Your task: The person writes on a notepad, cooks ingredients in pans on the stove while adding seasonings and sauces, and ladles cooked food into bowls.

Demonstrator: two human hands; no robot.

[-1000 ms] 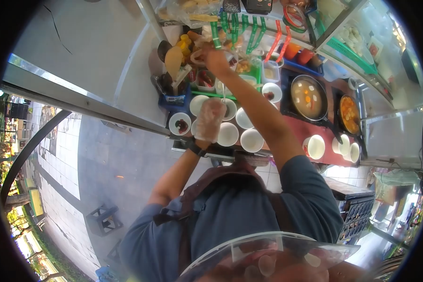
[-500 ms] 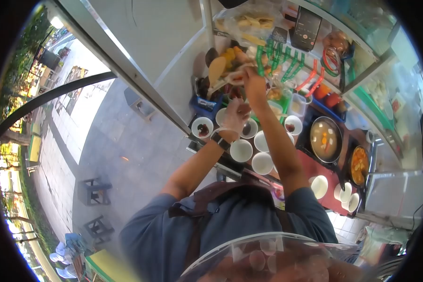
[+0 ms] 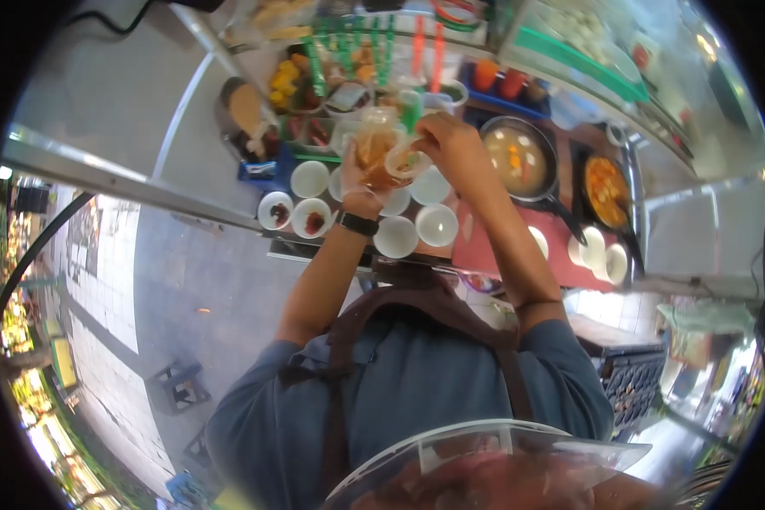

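Crowded counter (image 3: 478, 246), bowls (image 3: 396, 237) near edge, container (image 3: 406, 161) in right hand (image 3: 452, 140) beside pan (image 3: 552, 170)

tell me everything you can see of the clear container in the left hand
The clear container looks like see-through plastic, with orange-brown contents showing through. The left hand holds it up over the white bowls. On its right is a round, translucent rim or lid, with the right hand close by. Blur hides whether that part is attached.

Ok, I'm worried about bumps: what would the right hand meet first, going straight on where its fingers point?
Probably the see-through container held in the left hand, just ahead; blur hides whether the right hand touches it.
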